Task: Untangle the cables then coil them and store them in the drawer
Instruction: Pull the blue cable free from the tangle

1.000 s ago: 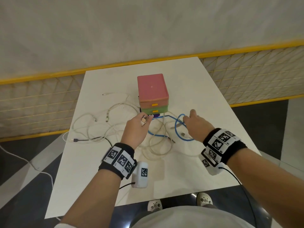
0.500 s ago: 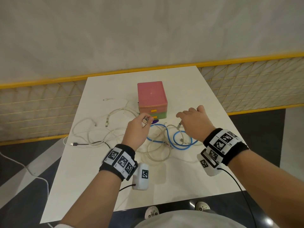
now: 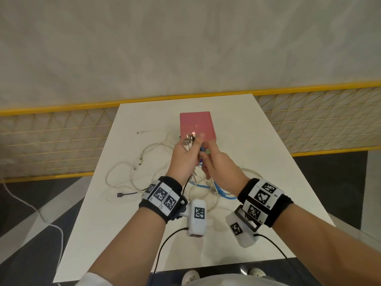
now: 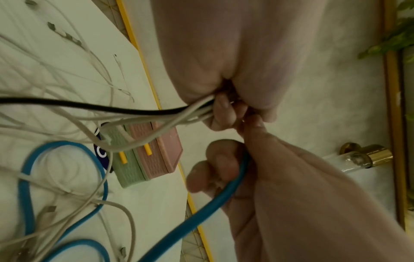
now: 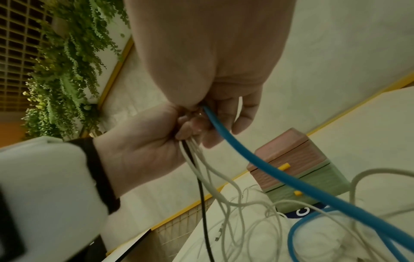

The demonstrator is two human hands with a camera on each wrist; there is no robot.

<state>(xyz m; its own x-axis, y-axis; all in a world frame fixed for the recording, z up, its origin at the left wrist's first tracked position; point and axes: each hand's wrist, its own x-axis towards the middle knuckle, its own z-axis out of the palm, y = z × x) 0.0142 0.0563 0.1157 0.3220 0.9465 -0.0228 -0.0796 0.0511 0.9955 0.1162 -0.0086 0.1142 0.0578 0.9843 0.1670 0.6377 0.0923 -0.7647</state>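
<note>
Left hand (image 3: 185, 159) clamps a bunch of thin white and black cable ends (image 3: 189, 140); right hand (image 4: 224, 166) grips the thick blue cable (image 4: 215, 200); pulling hard likely tightens the tangle or drags the small pink and green drawer box (image 3: 197, 125).

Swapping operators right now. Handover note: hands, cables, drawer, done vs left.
Left hand: grips a bunch of white cables plus one black cable near their plug ends, raised over the table.
Right hand: holds the blue cable.
Remaining slack lies tangled on the table before the drawer unit; both visible drawers look closed.
Done: ends gathered.
Left: untangle, coil, store everything.
</note>
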